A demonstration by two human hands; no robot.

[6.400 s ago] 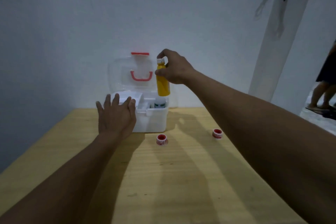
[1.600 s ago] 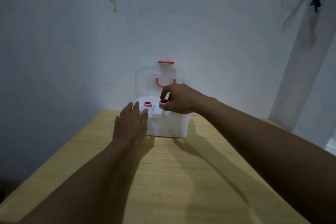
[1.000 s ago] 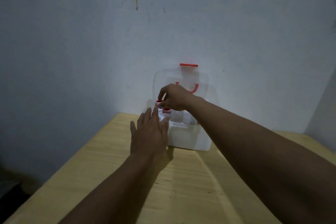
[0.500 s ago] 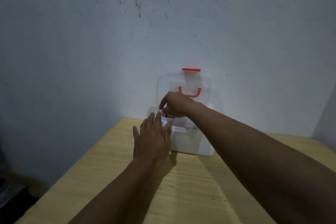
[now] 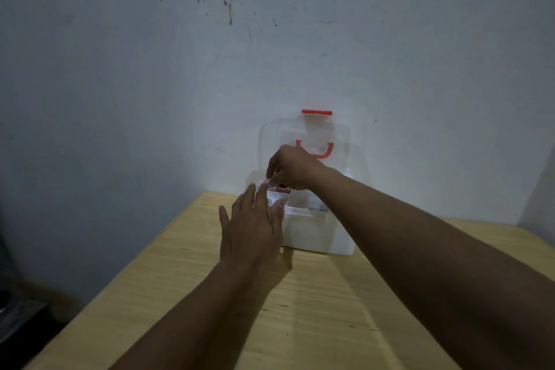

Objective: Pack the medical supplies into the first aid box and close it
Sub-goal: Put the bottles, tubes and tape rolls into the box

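A white first aid box [image 5: 319,234] stands at the far edge of the wooden table [image 5: 300,315], against the wall. Its clear lid [image 5: 353,144], with a red handle and a red latch, stands open and upright. My left hand [image 5: 252,231] rests flat against the box's left front, fingers straight. My right hand [image 5: 292,168] reaches over the box's left top tray, its fingertips pinching a small red-and-white tape roll [image 5: 266,182]. A second tape roll [image 5: 283,189] lies in the tray just below that hand. What is deeper in the box is hidden.
A blue-grey wall [image 5: 210,84] rises right behind the box. The table's left edge drops off to a dark floor with some dim clutter [image 5: 18,309] at the far left.
My right hand has lowered the tape roll from above the tray down into the box's left side. The left hand has stayed flat on the box. The camera has shifted slightly.
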